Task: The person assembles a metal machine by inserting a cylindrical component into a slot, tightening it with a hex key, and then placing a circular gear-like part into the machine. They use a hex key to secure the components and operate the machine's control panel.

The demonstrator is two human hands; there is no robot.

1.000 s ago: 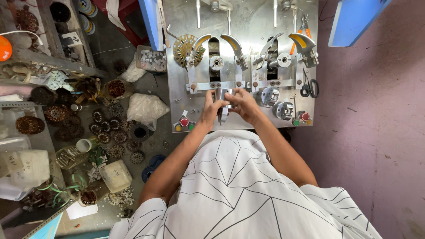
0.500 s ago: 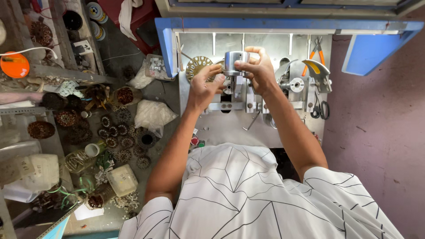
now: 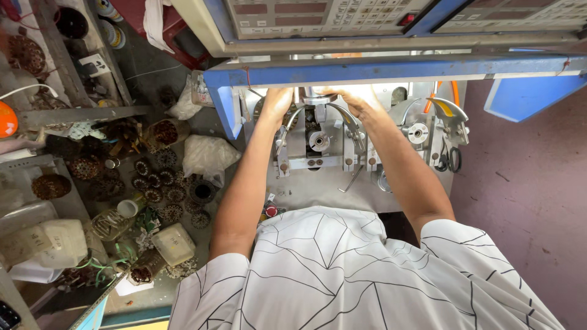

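Observation:
Both my arms reach up to the back of a metal winding machine [image 3: 318, 183]. My left hand [image 3: 276, 99] and my right hand [image 3: 356, 98] close from either side on a round metal cylinder [image 3: 314, 95] just under the blue frame bar [image 3: 391, 68]. The bar hides my fingertips and the cylinder's top. Below the cylinder sit a round spindle [image 3: 318, 140] and two curved metal guide arms [image 3: 351, 125].
A grey control panel [image 3: 318, 15] with keys tops the machine. Scissors [image 3: 449, 160] hang on its right side. On the floor to the left lie several copper coils [image 3: 160, 186], a plastic bag [image 3: 208, 156], a bottle [image 3: 116, 217] and cluttered shelves [image 3: 73, 91].
My hands have lifted the metal cylinder from the lower plate up to the back of the machine under the blue bar. My view has tilted up, and the control panel now shows.

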